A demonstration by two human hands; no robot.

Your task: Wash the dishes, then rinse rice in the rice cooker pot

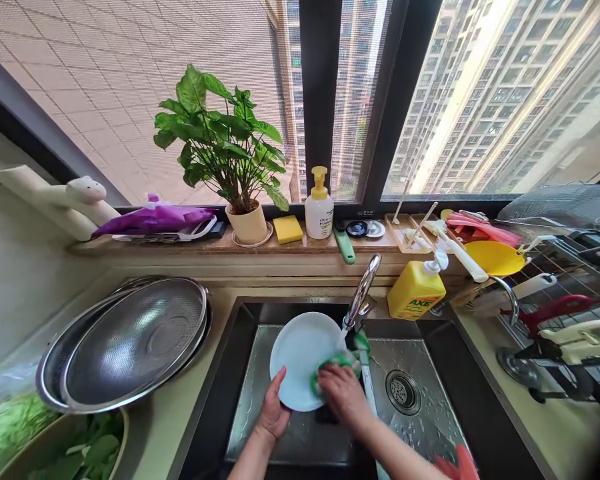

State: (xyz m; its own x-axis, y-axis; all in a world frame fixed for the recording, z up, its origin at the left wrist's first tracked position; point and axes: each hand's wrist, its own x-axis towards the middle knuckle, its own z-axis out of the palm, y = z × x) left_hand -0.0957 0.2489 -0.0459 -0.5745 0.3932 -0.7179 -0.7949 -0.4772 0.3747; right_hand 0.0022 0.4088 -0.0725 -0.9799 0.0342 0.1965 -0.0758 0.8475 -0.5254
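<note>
Around one tap (363,293) I'm counting one plate (297,350) and two hands (275,410) (341,392) in front, two pump bottles (319,217) (416,290), one either side, and one potted plant (225,137) and one yellow sponge (288,229) sitting behind, leftward.

The scene is covered by one wide head-worn view, aimed forward and down from the near side of the double-bowl sink (480,387). The left hand (273,411) and right hand (343,393) are seen close below; the window (320,100) is framed farther off, above.

Windowsill (190,247), 1 sponge (288,229), 1 pump bottle (319,213)
</note>
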